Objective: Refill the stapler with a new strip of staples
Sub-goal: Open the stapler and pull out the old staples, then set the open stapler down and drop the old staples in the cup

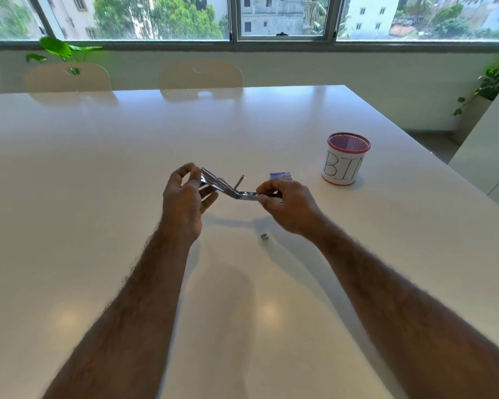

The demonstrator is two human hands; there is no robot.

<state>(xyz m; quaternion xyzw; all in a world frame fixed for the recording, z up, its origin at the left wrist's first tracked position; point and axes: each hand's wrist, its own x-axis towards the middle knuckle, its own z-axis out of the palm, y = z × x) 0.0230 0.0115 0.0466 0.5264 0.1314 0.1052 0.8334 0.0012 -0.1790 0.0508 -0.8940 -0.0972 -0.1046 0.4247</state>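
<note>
A small silver metal stapler [226,188] is held above the white table [98,168], swung wide open, with a thin pusher rod sticking up from its middle. My left hand [185,197] grips the stapler's far left end between thumb and fingers. My right hand [285,204] pinches its right end. A short piece of staple strip [264,237] lies on the table just below my right hand. Behind my right hand sits a small purple and white staple box [281,176].
A white mesh cup with a red rim, labelled BIN [345,159], stands at the right. Two pale chairs [200,77] line the table's far side under the window. The table's right edge runs diagonally past the cup. Plants stand at both far corners.
</note>
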